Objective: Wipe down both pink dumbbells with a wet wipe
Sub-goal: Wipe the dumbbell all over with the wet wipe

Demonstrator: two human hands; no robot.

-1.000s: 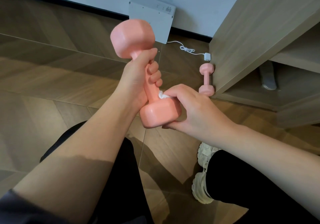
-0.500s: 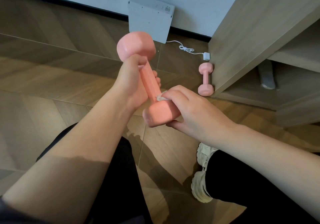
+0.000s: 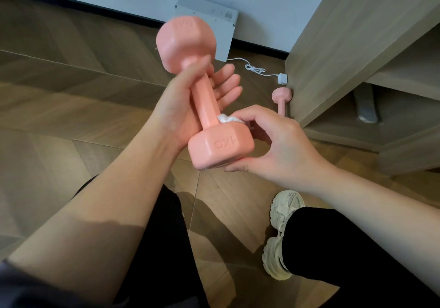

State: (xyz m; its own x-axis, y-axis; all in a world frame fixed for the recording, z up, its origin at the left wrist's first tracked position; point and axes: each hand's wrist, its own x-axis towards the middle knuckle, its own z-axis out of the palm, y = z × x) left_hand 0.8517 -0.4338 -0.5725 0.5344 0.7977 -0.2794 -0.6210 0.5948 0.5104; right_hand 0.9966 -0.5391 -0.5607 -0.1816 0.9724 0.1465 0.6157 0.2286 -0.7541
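Observation:
I hold a pink dumbbell tilted in front of me, one head up and the "1KG" head down. Its handle lies in the palm of my left hand, thumb hooked over the handle, fingers stretched out straight behind it. My right hand pinches a crumpled white wet wipe against the top of the lower head, thumb under that head. A second pink dumbbell lies on the floor against the cabinet, partly hidden by my right hand.
A wooden cabinet with an open lower shelf stands at the right. A white box leans on the wall behind, its white cable trailing to a plug. My legs and a pale shoe are below on the wood floor.
My left fingers have uncurled from the handle and now stick out straight. The dumbbell has turned so the "1KG" face shows. My right hand with the wipe stays at the lower head.

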